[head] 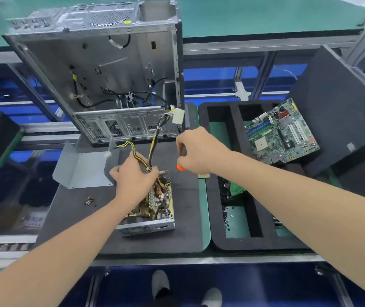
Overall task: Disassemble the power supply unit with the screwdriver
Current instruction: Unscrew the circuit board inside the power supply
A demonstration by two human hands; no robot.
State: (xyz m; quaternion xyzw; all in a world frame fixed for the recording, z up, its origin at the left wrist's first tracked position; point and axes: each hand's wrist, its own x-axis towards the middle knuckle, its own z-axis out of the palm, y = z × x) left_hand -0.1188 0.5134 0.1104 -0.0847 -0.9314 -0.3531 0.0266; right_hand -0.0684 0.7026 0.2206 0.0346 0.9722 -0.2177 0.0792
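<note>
The power supply unit [155, 209] lies uncovered on the dark mat [183, 235], its circuit board and coils showing. My left hand [132, 176] rests on its far end and grips the yellow-and-black cable bundle [152, 145]. My right hand [197, 149] grips a screwdriver [179, 167] with an orange-and-black handle, its thin shaft pointing down to the mat just right of the unit's far corner. The unit's grey metal cover [81, 167] lies to the left. Loose screws [89, 200] sit on the mat at the left.
An open computer case [101, 69] stands tilted behind the unit, cables hanging out. On the right a black foam tray [237, 244] has compartments with small screws; a green motherboard [283, 134] leans in it. A dark foam lid [341, 107] stands behind.
</note>
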